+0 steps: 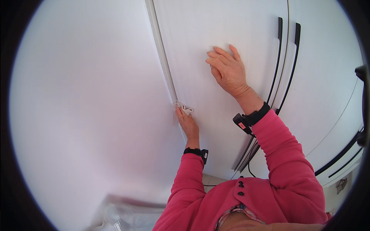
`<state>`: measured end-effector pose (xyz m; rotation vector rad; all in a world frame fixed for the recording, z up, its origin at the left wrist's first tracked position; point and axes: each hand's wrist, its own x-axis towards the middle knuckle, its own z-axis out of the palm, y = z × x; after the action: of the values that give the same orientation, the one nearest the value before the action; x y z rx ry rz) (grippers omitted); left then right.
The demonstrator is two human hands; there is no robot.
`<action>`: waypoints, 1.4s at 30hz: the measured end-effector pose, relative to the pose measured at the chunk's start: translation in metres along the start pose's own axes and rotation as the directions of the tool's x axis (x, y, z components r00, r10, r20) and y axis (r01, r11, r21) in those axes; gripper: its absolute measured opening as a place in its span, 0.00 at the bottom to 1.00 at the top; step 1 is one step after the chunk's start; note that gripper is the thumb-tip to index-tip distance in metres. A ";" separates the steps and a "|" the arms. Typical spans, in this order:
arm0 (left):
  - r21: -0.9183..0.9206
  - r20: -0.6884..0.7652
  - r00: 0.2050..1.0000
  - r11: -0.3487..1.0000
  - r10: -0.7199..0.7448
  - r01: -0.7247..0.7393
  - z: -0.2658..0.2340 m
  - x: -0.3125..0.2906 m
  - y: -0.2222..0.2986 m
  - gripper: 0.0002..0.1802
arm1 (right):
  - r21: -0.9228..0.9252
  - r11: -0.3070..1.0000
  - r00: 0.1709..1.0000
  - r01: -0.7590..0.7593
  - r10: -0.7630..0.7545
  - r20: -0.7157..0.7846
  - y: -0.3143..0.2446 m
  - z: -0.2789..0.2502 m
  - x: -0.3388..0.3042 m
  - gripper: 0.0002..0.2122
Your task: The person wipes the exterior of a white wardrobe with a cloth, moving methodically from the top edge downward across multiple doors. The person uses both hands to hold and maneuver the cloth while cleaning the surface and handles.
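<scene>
My left hand (188, 124) presses a crumpled white cloth (185, 108) against the narrow edge strip (163, 57) where the white cabinet meets the wall. Its fingers are bent over the cloth, which bunches out past the fingertips. Higher up and to the right, my right hand (228, 71) rests on or hovers just over the white cabinet door (200, 30); whether it touches cannot be told. Those fingers are spread, and nothing is in them. Both wrists wear black straps with small boxes.
Long black handles (278, 57) run down the doors right of my right hand. More black handles (339, 154) show at the far right. A plain white wall (88, 96) fills the left side. Clear plastic wrapping (129, 217) lies at the lower left. A thin black cable hangs by my right wrist.
</scene>
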<state>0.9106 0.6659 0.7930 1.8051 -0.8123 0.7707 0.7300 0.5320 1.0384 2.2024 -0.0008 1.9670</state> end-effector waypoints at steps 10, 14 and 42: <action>-0.595 -0.189 0.977 0.780 0.100 -0.194 -0.048 0.106 0.138 0.28 | 0.107 0.993 0.998 0.059 -0.062 0.033 0.004 -0.004 0.004 0.08; -0.534 -0.265 0.910 0.738 0.318 -0.413 -0.083 0.226 0.204 0.27 | 0.121 0.992 0.999 0.045 -0.047 0.008 0.007 -0.002 0.001 0.08; -0.146 -0.112 0.855 0.842 0.507 -0.519 -0.060 0.369 0.287 0.41 | -0.210 0.937 0.900 -0.280 0.180 -0.396 0.049 -0.150 0.025 0.22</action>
<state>0.8832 0.5664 1.2530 1.4046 -1.3037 1.0626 0.5793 0.5079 1.0851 1.7033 -0.4658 2.3271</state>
